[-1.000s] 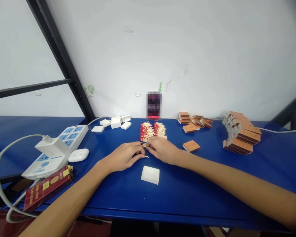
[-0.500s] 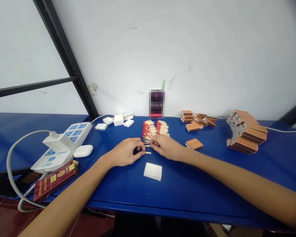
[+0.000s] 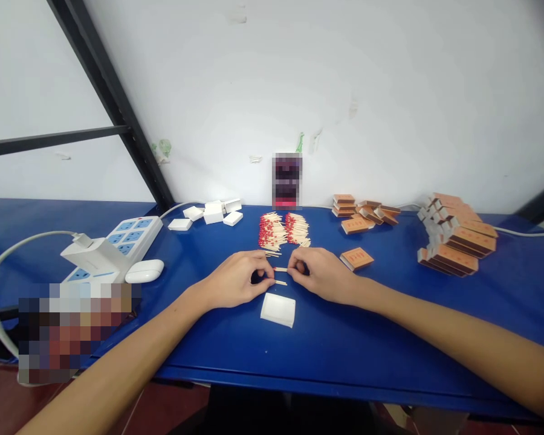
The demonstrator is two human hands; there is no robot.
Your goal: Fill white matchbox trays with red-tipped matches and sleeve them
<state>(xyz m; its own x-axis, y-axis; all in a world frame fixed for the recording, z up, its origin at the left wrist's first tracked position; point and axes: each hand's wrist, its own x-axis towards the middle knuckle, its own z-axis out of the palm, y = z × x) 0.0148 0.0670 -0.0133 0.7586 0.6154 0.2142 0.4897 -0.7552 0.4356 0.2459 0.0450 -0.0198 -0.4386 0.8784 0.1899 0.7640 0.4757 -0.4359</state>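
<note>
My left hand (image 3: 241, 281) is closed, thumb and fingertips pinched at the end of a match whose pale stick (image 3: 281, 283) pokes out to the right. Opposite it, my right hand (image 3: 323, 275) pinches the tail of another match (image 3: 281, 269), its red head turned toward the left fingers. Just beyond the hands lie two heaps of red-headed matches, a left heap (image 3: 272, 231) and a right heap (image 3: 297, 229). A few loose matches (image 3: 270, 254) show behind my left fingertips. Nearer me rests a white, shallow rectangular box piece (image 3: 278, 309).
White box pieces (image 3: 214, 212) sit at the back left. Orange matchboxes (image 3: 356, 225) and a larger stack (image 3: 462, 235) occupy the right, with a single matchbox (image 3: 356, 258) near my right wrist. At left are a power strip (image 3: 136, 232) and a white case (image 3: 145, 271).
My right hand has drawn slightly to the right, apart from the left, leaving a match visible between them. The whole view has shifted a little.
</note>
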